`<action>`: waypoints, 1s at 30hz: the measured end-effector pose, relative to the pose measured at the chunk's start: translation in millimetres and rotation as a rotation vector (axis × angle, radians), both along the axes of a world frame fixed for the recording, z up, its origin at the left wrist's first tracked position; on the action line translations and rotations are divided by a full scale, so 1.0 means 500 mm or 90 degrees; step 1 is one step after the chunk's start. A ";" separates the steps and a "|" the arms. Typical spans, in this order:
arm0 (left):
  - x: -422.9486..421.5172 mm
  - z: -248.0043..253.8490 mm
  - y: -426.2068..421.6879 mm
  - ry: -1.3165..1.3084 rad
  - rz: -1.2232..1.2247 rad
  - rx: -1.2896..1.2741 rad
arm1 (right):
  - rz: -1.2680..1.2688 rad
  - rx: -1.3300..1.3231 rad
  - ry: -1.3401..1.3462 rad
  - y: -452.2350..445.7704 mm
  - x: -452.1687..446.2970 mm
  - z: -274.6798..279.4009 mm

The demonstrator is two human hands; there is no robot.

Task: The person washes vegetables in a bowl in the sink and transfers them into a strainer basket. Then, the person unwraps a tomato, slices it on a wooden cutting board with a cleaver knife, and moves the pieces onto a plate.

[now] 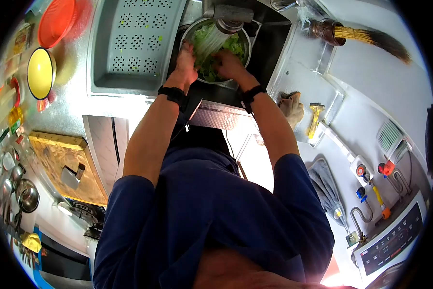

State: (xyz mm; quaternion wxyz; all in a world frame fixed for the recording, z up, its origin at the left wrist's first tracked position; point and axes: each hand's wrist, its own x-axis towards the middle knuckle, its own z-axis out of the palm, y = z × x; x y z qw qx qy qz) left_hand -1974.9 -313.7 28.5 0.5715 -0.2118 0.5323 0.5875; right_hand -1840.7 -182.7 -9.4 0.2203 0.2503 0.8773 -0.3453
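Observation:
A round metal bowl (pixel 248 47) sits in the dark sink, filled with wet leafy greens (pixel 233 45). Water streams from the faucet (pixel 230 25) onto the leaves. At the bowl's left side, my left hand (pixel 186 62) reaches in with its fingers bent against the greens, the tips partly hidden. My right hand (pixel 229 65) comes over the near right rim, its fingers curled down into the leaves. Dark bands circle both wrists. Left of the bowl, a grey perforated basin (pixel 138 77) has small green bits on its bottom.
Left on the counter are a yellow bowl (pixel 40 74) and a red basket (pixel 56 21). A cleaver (pixel 73 176) lies on a wooden board (pixel 47 154). To the right are a brush (pixel 370 36), a cloth (pixel 291 108) and a yellow scraper-like tool (pixel 315 119).

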 end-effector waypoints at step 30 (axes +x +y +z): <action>-0.005 0.010 -0.019 -0.033 -0.040 -0.013 | -0.228 0.205 0.087 0.009 0.020 0.056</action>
